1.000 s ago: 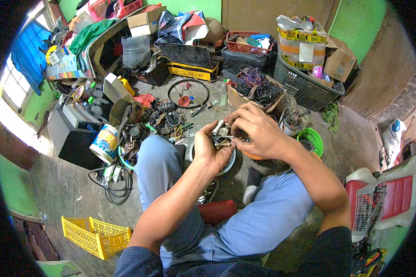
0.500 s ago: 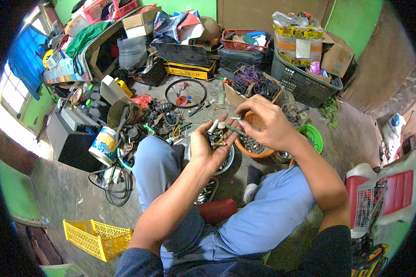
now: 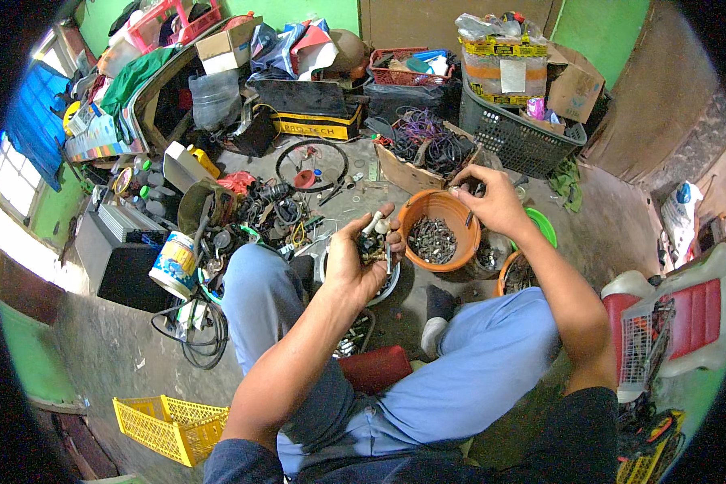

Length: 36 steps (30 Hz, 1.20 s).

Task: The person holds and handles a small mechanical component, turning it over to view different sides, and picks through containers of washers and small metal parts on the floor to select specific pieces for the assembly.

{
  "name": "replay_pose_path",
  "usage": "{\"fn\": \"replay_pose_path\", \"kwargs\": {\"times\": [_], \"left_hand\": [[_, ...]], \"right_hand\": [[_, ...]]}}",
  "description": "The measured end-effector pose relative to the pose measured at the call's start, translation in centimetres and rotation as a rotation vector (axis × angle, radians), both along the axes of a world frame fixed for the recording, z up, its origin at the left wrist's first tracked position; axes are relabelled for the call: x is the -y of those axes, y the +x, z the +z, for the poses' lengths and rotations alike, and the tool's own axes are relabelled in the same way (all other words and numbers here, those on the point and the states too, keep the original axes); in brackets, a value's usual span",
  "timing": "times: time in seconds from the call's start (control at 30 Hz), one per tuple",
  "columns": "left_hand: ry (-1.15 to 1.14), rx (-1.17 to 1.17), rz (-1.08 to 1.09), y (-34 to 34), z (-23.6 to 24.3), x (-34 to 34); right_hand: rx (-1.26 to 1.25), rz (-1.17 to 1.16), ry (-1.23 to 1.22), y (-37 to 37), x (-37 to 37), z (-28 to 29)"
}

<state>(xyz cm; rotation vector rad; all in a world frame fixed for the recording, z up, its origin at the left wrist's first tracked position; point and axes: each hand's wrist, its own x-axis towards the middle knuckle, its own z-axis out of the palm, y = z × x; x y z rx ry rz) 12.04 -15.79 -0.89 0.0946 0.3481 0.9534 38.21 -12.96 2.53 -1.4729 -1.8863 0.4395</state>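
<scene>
My left hand (image 3: 353, 260) is cupped palm up with its fingers curled round a small pile of hardware pieces (image 3: 373, 256). Some look brassy, and a white knobbed piece (image 3: 378, 223) sticks up among them. A pale basin (image 3: 392, 287) stands below that hand, mostly covered by it. My right hand (image 3: 494, 202) is raised over the far right rim of an orange bucket (image 3: 470, 244), thumb and fingers pinched together. Whatever is in the pinch is too small to name. Many small grey metal pieces (image 3: 432, 241) lie in the bucket.
Right of the bucket stand a green container (image 3: 547, 227) and another orange one (image 3: 502, 282). Behind them is a cardboard box of tangled wires (image 3: 431, 145). Loose cables and parts (image 3: 278, 206) cover the floor at left. A yellow crate (image 3: 173, 427) sits at lower left.
My right hand has moved right and away from my left palm, to above the bucket's far rim. The fingers of my left hand have curled in around the pieces.
</scene>
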Motion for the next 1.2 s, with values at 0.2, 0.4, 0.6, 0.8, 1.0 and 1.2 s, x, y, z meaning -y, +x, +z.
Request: {"fn": "replay_pose_path", "kwargs": {"times": [0.2, 0.4, 0.6, 0.8, 1.0, 1.2], "left_hand": [[0.001, -0.086, -0.011, 0.1, 0.8, 0.4], [0.003, -0.075, -0.119, 0.3, 0.7, 0.3], [-0.047, -0.136, -0.113, 0.7, 0.9, 0.5], [-0.062, -0.144, -0.091, 0.4, 0.2, 0.4], [-0.104, -0.117, -0.030, 0.6, 0.3, 0.4], [-0.082, -0.145, -0.027, 0.8, 0.3, 0.4]], "right_hand": [[0.044, -0.079, -0.098, 0.4, 0.0, 0.1], [0.037, 0.040, 0.012, -0.2, -0.2, -0.4], [0.038, 0.294, 0.081, -3.1, 1.4, 1.8], [0.066, 0.452, 0.136, -5.0, 2.0, 2.2], [0.123, 0.484, 0.183, -5.7, 2.6, 2.5], [0.153, 0.494, 0.217, -6.1, 3.0, 2.3]]}}
